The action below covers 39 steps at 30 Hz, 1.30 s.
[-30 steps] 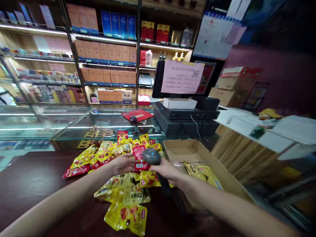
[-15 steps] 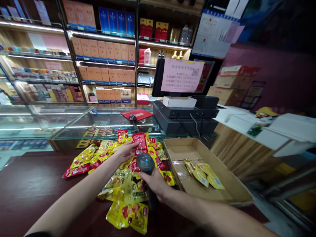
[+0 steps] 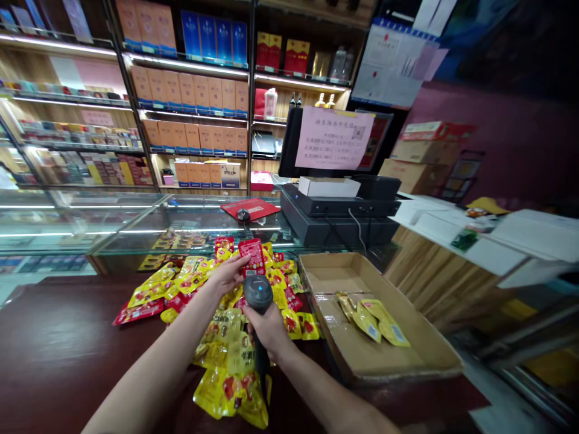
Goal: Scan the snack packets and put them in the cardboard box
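My left hand (image 3: pixel 228 274) is closed on the edge of a red snack packet (image 3: pixel 253 256), which is raised with its printed side and barcode facing me. In my right hand (image 3: pixel 270 330) is a dark barcode scanner (image 3: pixel 257 293), its head just below the packet and a small blue light on top. Beneath both hands spreads a heap of yellow snack packets (image 3: pixel 192 274) and red ones. Nearest me lie more yellow packets (image 3: pixel 230 392), partly covered by the scanner's handle.
To the right is an open cardboard box (image 3: pixel 316 283) holding several yellow packets (image 3: pixel 380 322). A glass display counter (image 3: pixel 136 232) runs behind the heap, with a red mat (image 3: pixel 266 208) and a mouse (image 3: pixel 243 214). Beyond the box stands a monitor (image 3: pixel 294 141) with a pink paper sign.
My right hand has brought the scanner slightly left and up, closer to the red packet's barcode. The red packet has shifted a little left and up in my left hand.
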### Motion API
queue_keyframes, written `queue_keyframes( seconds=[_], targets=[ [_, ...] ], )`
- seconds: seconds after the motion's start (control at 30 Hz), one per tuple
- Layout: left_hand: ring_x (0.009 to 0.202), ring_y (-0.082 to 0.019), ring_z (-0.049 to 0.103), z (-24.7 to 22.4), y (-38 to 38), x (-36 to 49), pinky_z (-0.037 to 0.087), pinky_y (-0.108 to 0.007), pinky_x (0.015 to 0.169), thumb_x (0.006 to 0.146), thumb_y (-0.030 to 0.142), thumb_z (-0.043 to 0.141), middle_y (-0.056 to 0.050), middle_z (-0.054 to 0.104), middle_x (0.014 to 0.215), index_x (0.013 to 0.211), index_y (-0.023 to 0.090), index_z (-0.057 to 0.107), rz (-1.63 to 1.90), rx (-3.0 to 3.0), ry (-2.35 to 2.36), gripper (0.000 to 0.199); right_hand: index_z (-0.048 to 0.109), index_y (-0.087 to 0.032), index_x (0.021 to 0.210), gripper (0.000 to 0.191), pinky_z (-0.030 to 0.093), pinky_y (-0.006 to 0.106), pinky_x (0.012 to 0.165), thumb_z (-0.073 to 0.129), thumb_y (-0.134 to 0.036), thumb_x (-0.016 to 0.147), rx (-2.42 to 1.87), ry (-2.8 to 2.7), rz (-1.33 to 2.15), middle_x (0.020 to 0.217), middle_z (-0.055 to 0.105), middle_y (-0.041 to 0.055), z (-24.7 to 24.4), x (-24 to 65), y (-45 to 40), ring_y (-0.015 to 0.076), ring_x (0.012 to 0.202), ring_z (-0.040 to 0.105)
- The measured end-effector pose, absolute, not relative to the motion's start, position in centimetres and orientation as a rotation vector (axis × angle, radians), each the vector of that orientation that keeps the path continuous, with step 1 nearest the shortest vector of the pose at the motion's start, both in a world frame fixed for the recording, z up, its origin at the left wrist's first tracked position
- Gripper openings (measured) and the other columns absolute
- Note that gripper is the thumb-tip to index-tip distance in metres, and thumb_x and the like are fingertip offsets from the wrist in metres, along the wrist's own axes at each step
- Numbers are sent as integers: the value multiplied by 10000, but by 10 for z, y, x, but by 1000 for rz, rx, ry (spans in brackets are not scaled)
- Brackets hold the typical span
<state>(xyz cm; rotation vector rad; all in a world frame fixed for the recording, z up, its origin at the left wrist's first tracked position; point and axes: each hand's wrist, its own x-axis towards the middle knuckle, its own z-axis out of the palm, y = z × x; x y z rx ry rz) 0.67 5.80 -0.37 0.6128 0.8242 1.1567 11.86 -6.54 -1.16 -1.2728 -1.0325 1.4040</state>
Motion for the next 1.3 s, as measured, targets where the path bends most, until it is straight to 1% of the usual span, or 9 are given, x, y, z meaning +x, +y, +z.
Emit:
queue_keyframes(
  seconds=[0.1, 0.2, 0.43, 0.6, 0.8, 1.03, 1.1, 1.2, 1.3],
  targets=[
    [522, -106, 633, -6, 59, 4, 487, -164, 401, 656, 153, 770, -13, 676, 726, 874, 158, 559, 1147, 624, 868, 303, 490, -188, 563, 205, 322, 197, 294, 597, -308, 691, -1261, -1049, 1402, 342, 427, -68, -13, 119, -64, 83, 268, 369],
    [531, -101, 637, -8, 60, 3, 492, -162, 424, 644, 172, 783, -13, 678, 743, 892, 159, 571, 1148, 631, 900, 326, 490, -188, 576, 196, 326, 194, 295, 599, -301, 693, -1268, -1053, 1394, 345, 427, -70, -14, 119, -63, 82, 272, 370],
    [530, -110, 637, -3, 55, 3, 484, -162, 396, 648, 160, 774, -17, 684, 720, 834, 154, 589, 1126, 658, 860, 262, 513, -182, 577, 180, 336, 189, 302, 597, -291, 693, -1282, -1098, 1396, 349, 434, -67, -16, 118, -57, 84, 285, 391],
    [591, -117, 653, -4, 55, 2, 539, -196, 489, 652, 148, 769, -30, 689, 751, 837, 142, 593, 1123, 663, 836, 255, 516, -188, 580, 182, 323, 193, 309, 613, -298, 688, -1247, -1089, 1392, 353, 439, -66, -20, 117, -49, 84, 288, 388],
    [553, -94, 630, -5, 57, 1, 496, -161, 447, 653, 155, 771, -9, 675, 730, 861, 153, 583, 1146, 634, 891, 281, 497, -192, 538, 216, 336, 203, 320, 633, -292, 673, -1291, -1078, 1383, 341, 437, -62, -21, 113, -41, 95, 285, 409],
    [619, -97, 641, -7, 62, 0, 513, -158, 532, 616, 144, 798, -21, 678, 760, 873, 152, 602, 1218, 617, 954, 323, 508, -189, 565, 219, 334, 205, 311, 641, -323, 677, -1328, -1107, 1371, 337, 440, -56, -28, 109, -36, 104, 284, 418],
    [590, -93, 635, -8, 62, 0, 506, -154, 507, 621, 143, 794, -20, 678, 749, 871, 151, 600, 1214, 625, 948, 316, 516, -185, 576, 219, 335, 204, 312, 647, -330, 675, -1323, -1104, 1382, 339, 441, -56, -29, 109, -35, 102, 284, 416],
    [490, -89, 603, -7, 60, -2, 465, -156, 399, 651, 157, 771, -9, 668, 699, 837, 150, 592, 1143, 655, 915, 259, 548, -171, 598, 201, 331, 206, 316, 649, -329, 669, -1300, -1108, 1394, 350, 450, -53, -26, 110, -37, 98, 285, 409],
    [470, -86, 591, -2, 52, -1, 467, -157, 383, 681, 177, 749, 0, 654, 660, 800, 143, 596, 1134, 682, 902, 197, 614, -147, 670, 196, 417, 232, 405, 660, -337, 663, -1214, -1085, 1312, 488, 586, -6, -16, 119, -41, 116, 386, 500]
  ],
)
